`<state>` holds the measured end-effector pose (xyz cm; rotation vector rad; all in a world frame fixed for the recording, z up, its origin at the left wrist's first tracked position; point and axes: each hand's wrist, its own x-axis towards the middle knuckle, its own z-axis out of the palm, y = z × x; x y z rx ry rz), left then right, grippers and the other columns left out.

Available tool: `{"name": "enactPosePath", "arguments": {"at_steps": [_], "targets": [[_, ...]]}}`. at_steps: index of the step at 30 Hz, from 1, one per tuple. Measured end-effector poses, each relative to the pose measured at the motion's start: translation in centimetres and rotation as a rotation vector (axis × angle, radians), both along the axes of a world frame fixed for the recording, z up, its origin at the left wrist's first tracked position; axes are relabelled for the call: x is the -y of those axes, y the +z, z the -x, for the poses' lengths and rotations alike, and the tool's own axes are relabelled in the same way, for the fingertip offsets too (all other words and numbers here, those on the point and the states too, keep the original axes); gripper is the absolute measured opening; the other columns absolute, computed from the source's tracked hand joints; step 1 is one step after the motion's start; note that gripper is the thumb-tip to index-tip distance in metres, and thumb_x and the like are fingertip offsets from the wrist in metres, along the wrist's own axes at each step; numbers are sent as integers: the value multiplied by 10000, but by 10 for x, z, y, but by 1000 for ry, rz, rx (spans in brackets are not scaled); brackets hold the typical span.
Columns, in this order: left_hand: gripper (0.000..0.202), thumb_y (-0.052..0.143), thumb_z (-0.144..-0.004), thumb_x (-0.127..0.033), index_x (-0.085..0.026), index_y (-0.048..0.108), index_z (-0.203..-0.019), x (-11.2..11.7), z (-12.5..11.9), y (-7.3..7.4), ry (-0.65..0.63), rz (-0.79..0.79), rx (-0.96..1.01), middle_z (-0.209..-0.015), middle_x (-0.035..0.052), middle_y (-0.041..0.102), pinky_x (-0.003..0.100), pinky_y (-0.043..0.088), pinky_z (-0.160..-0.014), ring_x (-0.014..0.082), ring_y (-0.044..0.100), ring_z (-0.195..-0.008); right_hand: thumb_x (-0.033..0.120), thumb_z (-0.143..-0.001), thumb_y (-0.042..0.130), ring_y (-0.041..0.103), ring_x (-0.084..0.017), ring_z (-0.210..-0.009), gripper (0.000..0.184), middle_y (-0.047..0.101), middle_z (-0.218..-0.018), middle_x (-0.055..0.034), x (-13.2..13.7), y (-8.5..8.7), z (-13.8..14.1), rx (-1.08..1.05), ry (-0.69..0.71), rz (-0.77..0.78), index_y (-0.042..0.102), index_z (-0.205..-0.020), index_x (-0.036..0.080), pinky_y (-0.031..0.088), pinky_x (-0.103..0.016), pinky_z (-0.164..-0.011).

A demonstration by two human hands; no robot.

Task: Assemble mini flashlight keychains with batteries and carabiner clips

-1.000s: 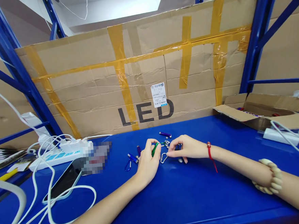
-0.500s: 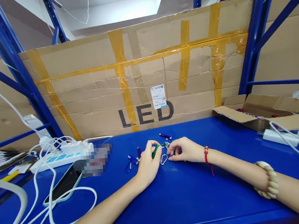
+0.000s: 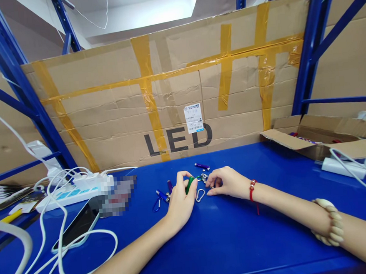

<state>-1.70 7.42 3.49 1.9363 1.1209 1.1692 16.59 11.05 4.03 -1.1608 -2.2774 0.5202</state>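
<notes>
My left hand (image 3: 181, 201) pinches a small green tube (image 3: 189, 185), like a keychain flashlight, between thumb and fingers. To its right, a silver carabiner (image 3: 200, 195) lies on the blue table (image 3: 191, 253). Just beyond it are a green carabiner (image 3: 199, 178) and small silver metal pieces (image 3: 204, 177). My right hand (image 3: 228, 184) hovers beside these, fingers loosely curled, with a gap to the thumb; nothing shows in it. A purple tube (image 3: 201, 166) lies farther back. Left of my left hand are another purple tube (image 3: 169, 185), a blue tube (image 3: 162, 195) and a blue carabiner (image 3: 156, 204).
At left, a phone (image 3: 78, 223), a white power strip (image 3: 65, 198) and looping white cables (image 3: 111, 232) cover the table. An open cardboard box (image 3: 291, 141) and a white adapter (image 3: 342, 168) are at right. A taped cardboard sheet (image 3: 116, 121) closes off the back.
My right hand has drawn slightly to the right, away from the silver carabiner, which stays on the table. My left hand keeps the green tube in nearly the same spot.
</notes>
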Motion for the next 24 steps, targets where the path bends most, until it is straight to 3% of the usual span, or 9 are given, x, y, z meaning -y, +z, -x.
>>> {"name": "enactPosePath", "arguments": {"at_steps": [24], "targets": [[201,325,-876,-383,-206,410,-834,2,-1,3,-1,-26,-64,-543,-66,456,223,318,-554,110,465,-527,423,-628,689,596,-139,-628,261,662,-754,3,4,4,-1,129,-131,51,673,-782,213,437,-213,-545]]}}
